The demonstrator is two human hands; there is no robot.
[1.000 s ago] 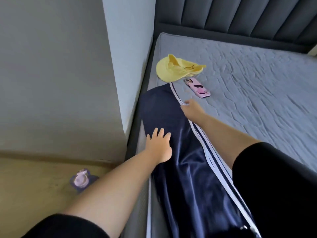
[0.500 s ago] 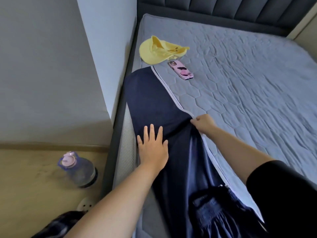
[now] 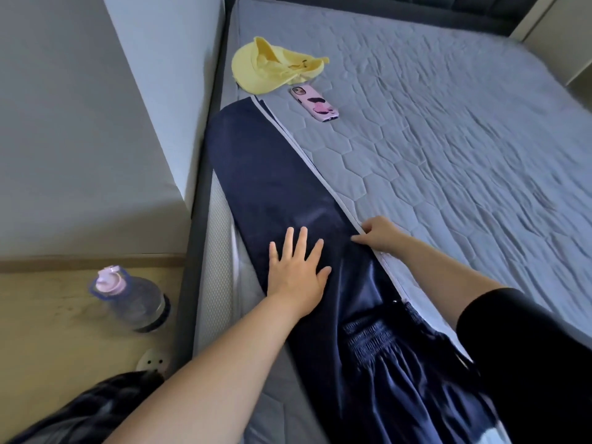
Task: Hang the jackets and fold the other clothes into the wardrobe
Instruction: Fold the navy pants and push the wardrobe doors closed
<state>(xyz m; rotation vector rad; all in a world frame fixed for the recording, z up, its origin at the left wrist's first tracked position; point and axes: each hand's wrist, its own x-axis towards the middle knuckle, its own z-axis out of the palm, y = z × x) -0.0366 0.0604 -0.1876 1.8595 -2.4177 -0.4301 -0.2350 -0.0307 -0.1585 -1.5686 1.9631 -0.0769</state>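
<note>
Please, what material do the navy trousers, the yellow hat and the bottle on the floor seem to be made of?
Navy trousers: probably a smooth synthetic or satin-like fabric, since it shows a soft sheen; white side stripe.
Yellow hat: looks like soft matte cloth, as it lies crumpled.
Bottle: seemingly clear tinted plastic, see-through, with a pale purple lid.

navy trousers (image 3: 272,174), yellow hat (image 3: 266,67), pink phone (image 3: 314,104)

1 head-worn wide-angle view, looking forward and down, close over the mattress (image 3: 448,155) edge
</note>
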